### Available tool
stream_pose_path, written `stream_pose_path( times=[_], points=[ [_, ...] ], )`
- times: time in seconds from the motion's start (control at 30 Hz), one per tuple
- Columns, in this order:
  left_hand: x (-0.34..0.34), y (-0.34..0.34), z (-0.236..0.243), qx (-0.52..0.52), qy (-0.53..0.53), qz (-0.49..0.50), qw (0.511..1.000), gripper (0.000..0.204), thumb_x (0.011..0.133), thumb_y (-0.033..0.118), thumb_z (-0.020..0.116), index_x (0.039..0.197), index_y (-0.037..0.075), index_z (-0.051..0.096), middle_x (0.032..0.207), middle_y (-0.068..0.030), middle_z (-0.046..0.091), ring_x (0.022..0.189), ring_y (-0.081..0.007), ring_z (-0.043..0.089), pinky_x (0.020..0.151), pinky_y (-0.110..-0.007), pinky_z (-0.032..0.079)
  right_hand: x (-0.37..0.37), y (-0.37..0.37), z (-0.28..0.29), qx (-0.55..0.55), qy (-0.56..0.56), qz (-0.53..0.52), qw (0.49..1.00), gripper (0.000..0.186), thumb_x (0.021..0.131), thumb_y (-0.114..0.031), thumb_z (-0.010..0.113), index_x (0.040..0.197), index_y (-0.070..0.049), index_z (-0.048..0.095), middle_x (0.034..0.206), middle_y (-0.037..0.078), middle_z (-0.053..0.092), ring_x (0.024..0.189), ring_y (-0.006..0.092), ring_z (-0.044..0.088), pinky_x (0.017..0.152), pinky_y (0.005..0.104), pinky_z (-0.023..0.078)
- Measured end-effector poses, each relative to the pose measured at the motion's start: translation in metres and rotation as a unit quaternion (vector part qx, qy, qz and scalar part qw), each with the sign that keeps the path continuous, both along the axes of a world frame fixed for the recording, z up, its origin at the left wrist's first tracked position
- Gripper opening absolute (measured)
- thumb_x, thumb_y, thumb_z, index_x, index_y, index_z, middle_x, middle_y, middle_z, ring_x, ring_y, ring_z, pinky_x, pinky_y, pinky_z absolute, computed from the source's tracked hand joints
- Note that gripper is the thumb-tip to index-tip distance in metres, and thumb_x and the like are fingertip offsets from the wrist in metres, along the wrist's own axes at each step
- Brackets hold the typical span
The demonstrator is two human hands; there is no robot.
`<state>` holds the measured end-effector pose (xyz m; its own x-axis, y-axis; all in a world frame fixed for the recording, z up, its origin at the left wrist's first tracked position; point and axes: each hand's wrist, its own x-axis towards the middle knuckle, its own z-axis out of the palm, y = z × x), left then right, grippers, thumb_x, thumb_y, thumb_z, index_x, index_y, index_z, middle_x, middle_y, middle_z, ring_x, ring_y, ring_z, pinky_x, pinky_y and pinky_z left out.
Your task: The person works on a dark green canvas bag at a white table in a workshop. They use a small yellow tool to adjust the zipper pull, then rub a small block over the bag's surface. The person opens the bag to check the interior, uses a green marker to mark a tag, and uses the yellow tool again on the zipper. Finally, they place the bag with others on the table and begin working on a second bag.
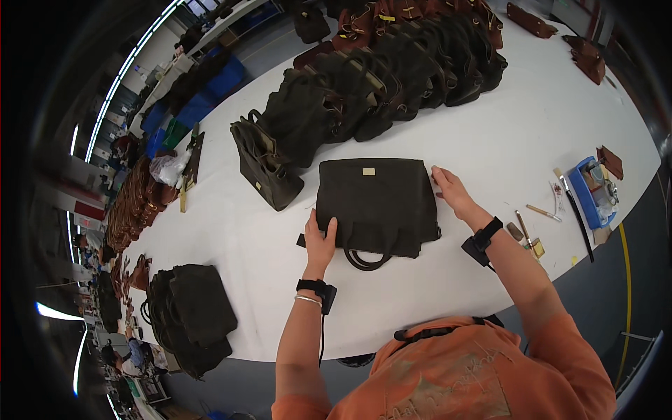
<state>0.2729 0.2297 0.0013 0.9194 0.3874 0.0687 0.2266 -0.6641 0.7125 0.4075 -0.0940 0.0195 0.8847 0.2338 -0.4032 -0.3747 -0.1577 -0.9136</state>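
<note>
A dark green handbag [374, 203] lies flat on the white table in front of me, its handles toward me and a small gold plate near its far edge. My left hand [320, 241] rests at the bag's lower left edge, thumb on the bag and fingers stretched along its side. At the upper right side of the bag is my right hand [455, 190], fingers extended and close to the edge; whether the fingertips touch it I cannot tell. Neither hand is closed around anything.
A long row of dark handbags [392, 77] stands at the back, with one upright bag [266, 164] at its left end. Stacked bags [192, 308] lie at the left. On the right are a blue tray [586, 199], a brush [570, 199] and small tools. Brown leather pieces [140, 203] sit far left.
</note>
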Motion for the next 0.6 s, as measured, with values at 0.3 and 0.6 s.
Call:
stream_pose_path(
  times=[0.3,0.6],
  points=[
    [-0.016,-0.019,0.026,-0.289,0.075,0.044,0.953,0.070,0.095,0.044,0.061,0.145,0.001,0.037,0.140,-0.0135,0.045,0.125,-0.0190,0.044,0.097,-0.032,0.040,-0.025,0.021,0.004,0.171,0.026,-0.044,0.984,0.069,0.101,-0.051,0.044,0.147,-0.001,0.035,0.146,0.017,0.043,0.135,0.0246,0.039,0.112,0.0344,0.031],
    [-0.021,-0.050,0.106,-0.425,-0.116,-0.013,0.898,0.073,0.102,0.060,0.022,0.152,0.007,0.024,0.154,-0.0102,0.030,0.139,-0.0249,0.030,0.114,-0.047,0.025,-0.044,0.018,0.140,0.229,-0.250,0.024,0.940,0.062,0.102,-0.041,0.048,0.144,0.003,0.038,0.142,0.015,0.047,0.131,0.0227,0.045,0.110,0.0321,0.033]
  ],
)
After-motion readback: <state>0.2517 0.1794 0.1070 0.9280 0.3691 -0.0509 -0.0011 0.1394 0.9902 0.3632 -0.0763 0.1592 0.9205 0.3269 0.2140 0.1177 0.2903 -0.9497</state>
